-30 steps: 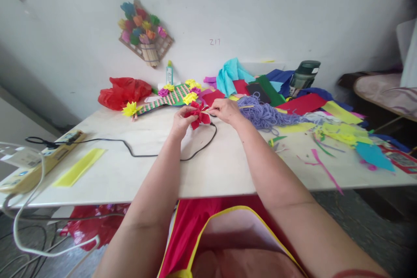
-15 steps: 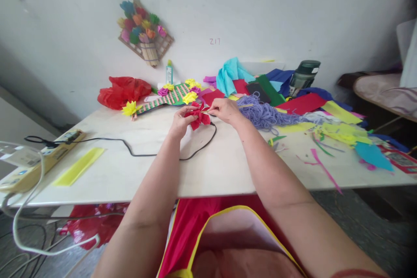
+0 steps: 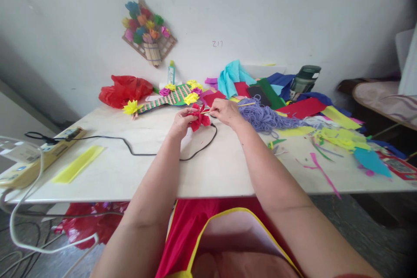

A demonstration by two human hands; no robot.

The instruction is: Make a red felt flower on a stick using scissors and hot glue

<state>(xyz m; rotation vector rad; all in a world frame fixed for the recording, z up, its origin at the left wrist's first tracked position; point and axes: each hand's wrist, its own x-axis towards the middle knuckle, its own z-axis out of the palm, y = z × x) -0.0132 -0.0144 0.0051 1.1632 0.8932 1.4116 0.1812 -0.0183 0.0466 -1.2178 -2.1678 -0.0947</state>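
**A:** Entry, head view. Table edges and free room?

**B:** White table (image 3: 208, 169); its near edge runs across the frame just above the person's lap. A bare stretch lies between that edge and the hands, crossed only by a black cable (image 3: 156, 150) that loops from the power strip (image 3: 39, 156) at the left to a spot under the hands. A yellow paper strip (image 3: 78, 164) lies near the left front edge. The right half is crowded: purple yarn (image 3: 267, 115), felt sheets (image 3: 302, 106) in red, blue and green, and paper scraps (image 3: 329, 139) reaching almost to the right front edge. Along the wall: red plastic bag (image 3: 122, 89), glue bottle (image 3: 171, 73), a striped piece with paper flowers (image 3: 172, 95), a dark green flask (image 3: 304, 79).

**A:** Hands?

**B:** Both forearms reach straight out over the near edge, converging at mid-table, raised slightly above the surface. Left hand (image 3: 180, 122) is closed, fingers pinching the red paper flower (image 3: 198, 119) from its left side. Right hand (image 3: 224, 112) is closed too, fingertips pinched on a thin wooden stick (image 3: 243, 105) that slants up to the right over the yarn; its near end meets the flower.

**A:** Flower location?

**B:** Between the two hands, just above the cable loop, just in front of the striped piece. Whether it touches the table, I cannot tell.
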